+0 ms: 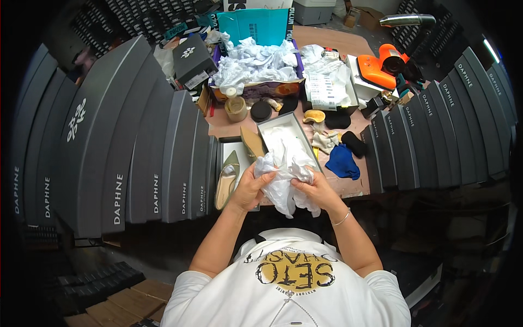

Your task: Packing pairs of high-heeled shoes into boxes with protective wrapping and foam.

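Note:
Both my hands grip a crumpled sheet of white tissue paper [285, 188] near the table's front edge. My left hand [251, 189] pinches its left side, and my right hand [318, 191] pinches its right side. Just left of the paper, an olive-green pointed shoe [231, 170] lies in an open shoe box [226, 147]. A second shoe [251, 143] leans beyond my left hand with its tan sole showing. Behind the paper, a grey-edged white box part [299, 132] holds more white tissue; the paper partly hides it.
Dark grey shoe boxes stand in rows at left [117, 136] and right [430, 131]. At the back are a carton [256, 91] of crumpled paper, a jar [236, 109] and an orange tool [376, 71]. A blue cloth [343, 162] and sponge [314, 115] lie to the right.

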Available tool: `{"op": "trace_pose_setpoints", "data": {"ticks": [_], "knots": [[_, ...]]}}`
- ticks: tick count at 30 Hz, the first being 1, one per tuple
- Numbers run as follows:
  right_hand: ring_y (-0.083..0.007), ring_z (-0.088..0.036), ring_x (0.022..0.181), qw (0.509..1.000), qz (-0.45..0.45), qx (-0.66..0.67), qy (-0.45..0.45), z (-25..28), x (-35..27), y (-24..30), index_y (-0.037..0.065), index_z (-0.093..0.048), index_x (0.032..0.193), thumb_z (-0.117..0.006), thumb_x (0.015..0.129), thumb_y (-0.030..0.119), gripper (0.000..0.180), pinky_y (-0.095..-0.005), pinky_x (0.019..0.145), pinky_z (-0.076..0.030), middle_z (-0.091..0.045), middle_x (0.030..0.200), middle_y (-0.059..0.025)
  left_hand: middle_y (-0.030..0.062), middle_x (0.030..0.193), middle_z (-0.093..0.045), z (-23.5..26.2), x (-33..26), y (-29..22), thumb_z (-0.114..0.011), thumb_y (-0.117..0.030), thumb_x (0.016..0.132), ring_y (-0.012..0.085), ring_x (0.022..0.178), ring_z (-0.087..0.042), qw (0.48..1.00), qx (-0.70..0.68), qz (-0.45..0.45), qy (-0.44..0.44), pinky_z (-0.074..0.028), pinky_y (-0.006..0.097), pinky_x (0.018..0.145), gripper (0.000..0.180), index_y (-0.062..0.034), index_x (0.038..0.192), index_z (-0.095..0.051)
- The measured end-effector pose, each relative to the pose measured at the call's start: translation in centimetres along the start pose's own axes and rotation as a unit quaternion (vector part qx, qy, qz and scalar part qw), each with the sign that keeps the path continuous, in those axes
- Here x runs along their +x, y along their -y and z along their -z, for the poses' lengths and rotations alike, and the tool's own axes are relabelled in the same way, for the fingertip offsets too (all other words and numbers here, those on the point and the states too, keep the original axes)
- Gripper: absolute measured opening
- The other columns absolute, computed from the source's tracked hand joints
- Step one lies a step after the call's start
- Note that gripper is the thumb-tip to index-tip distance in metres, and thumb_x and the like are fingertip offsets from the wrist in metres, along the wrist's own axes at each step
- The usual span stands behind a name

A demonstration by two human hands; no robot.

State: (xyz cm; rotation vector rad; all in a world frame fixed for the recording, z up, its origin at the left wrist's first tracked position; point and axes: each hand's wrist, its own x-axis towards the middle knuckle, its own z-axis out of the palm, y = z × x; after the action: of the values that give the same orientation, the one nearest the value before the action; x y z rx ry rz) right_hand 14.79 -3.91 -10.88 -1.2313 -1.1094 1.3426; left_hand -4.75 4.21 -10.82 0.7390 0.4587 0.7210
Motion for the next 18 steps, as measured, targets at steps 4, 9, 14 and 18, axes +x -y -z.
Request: {"op": "trace_pose_setpoints", "data": {"ticks": [4,9,14,18], "knots": [[-0.0117,-0.053,0.079,0.993,0.045,-0.105,0.008,1.0,1.8,0.6,-0.001,-0.060,0.106,-0.061,0.089,0.013,0.022,-0.0265,0.075,-0.044,-0.060,0.083,-0.0015,0.0046,0.104,-0.062,-0.1,1.7,-0.6,-0.067,-0.008,0.086,0.0112,0.094,-0.060,0.996,0.069,-0.021,-0.051,-0.050,0.027,0.083,0.029,-0.0010,0.111,-0.056],[-0.0134,-0.046,0.067,0.983,-0.008,-0.184,0.007,3.4,3.3,2.9,-0.002,-0.059,0.094,-0.059,0.091,0.017,0.019,-0.0290,0.064,-0.042,-0.054,0.070,-0.0049,0.0044,0.101,-0.063,1.8,3.4,-0.3,-0.067,-0.005,0.085,0.0114,0.089,-0.061,0.992,0.036,-0.022,-0.120,-0.049,0.026,0.082,0.024,-0.0010,0.107,-0.057],[-0.0153,-0.043,0.063,0.969,-0.017,-0.237,0.066,8.1,4.8,3.6,-0.001,-0.058,0.094,-0.059,0.092,0.020,0.021,-0.0303,0.060,-0.041,-0.052,0.068,-0.0075,0.0027,0.097,-0.063,-1.9,5.3,2.1,-0.067,-0.006,0.085,0.0106,0.086,-0.060,0.977,0.042,-0.143,-0.156,-0.048,0.026,0.079,0.021,-0.0017,0.105,-0.059],[-0.0118,-0.052,0.069,0.980,0.011,-0.155,0.126,10.2,6.1,4.8,-0.001,-0.060,0.101,-0.068,0.085,0.021,0.028,-0.0276,0.065,-0.046,-0.061,0.078,-0.0074,0.0018,0.096,-0.064,-4.5,7.1,3.8,-0.068,-0.007,0.085,0.0086,0.087,-0.058,0.955,0.172,-0.153,-0.188,-0.047,0.025,0.080,0.023,-0.0012,0.106,-0.060]]}}
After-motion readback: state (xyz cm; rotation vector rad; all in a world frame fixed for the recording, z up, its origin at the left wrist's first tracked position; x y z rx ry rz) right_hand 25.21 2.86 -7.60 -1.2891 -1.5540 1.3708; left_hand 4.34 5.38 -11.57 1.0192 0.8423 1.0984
